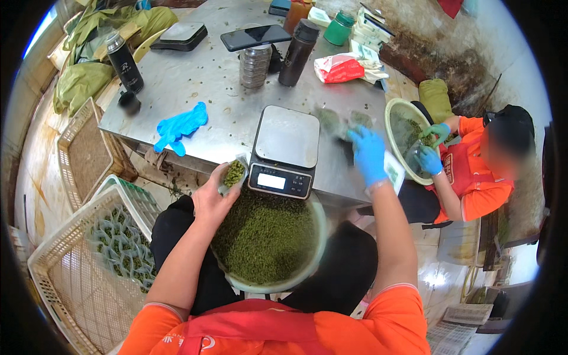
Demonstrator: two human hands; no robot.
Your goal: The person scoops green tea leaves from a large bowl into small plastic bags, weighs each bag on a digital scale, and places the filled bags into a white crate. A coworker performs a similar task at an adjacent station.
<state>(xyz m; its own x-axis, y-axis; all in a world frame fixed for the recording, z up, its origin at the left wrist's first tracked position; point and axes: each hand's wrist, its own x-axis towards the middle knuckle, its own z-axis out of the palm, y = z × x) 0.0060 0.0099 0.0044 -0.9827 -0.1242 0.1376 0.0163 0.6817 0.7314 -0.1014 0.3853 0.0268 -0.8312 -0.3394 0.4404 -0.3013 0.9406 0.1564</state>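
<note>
My bare left hand (214, 196) is closed round a small clear plastic bag (235, 173) of green, peppercorn-like grains, just left of the digital scale (286, 142). The scale's plate is bare and its display is lit. My right hand (369, 157), in a blue glove, reaches over the metal table right of the scale. Its fingers are at a blurred clear bag (359, 119); whether they grip it does not show clearly. A second blurred bag (329, 120) lies nearby. Between my knees, below the scale, stands a pale tub (321, 234) full of loose green grains (266, 239).
Left of me, a plastic crate (56, 254) holds several filled bags (121, 242). A blue glove (181, 126), a black flask (125, 63), a phone (255, 37) and a dark bottle (298, 52) are on the table. At right, a gloved co-worker (473, 168) works over a basin (391, 127).
</note>
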